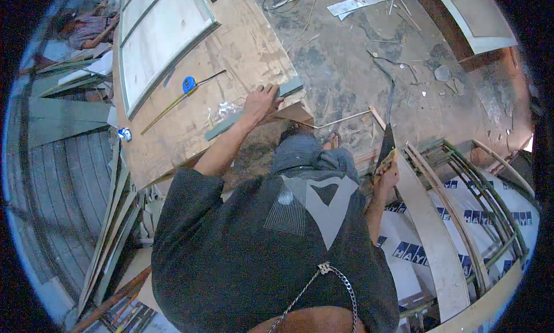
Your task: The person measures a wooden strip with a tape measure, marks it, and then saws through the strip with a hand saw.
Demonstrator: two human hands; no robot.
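Note:
My left hand (pixel 261 106) presses on a long grey-green strip (pixel 290 86) near the front edge of the plywood table (pixel 242 50), its fingers curled over the strip. The strip runs from beside my wrist to the table's right corner. Down at my right side, my right hand (pixel 388 170) is closed round the yellow handle of a handsaw (pixel 386 141), its dark blade pointing away from me. A blue tape measure (pixel 189 83) lies on the table left of my left hand, its yellow tape drawn out. Crumpled clear plastic (pixel 225 109) lies by the strip.
A pale framed panel (pixel 167 33) covers the table's far left. Planks and boards (pixel 109 217) lean at the left. Right of me stand green bars (pixel 490 206) and a long board (pixel 433 235). Cable and offcuts litter the floor (pixel 346 62). Another person (pixel 86 36) is at far left.

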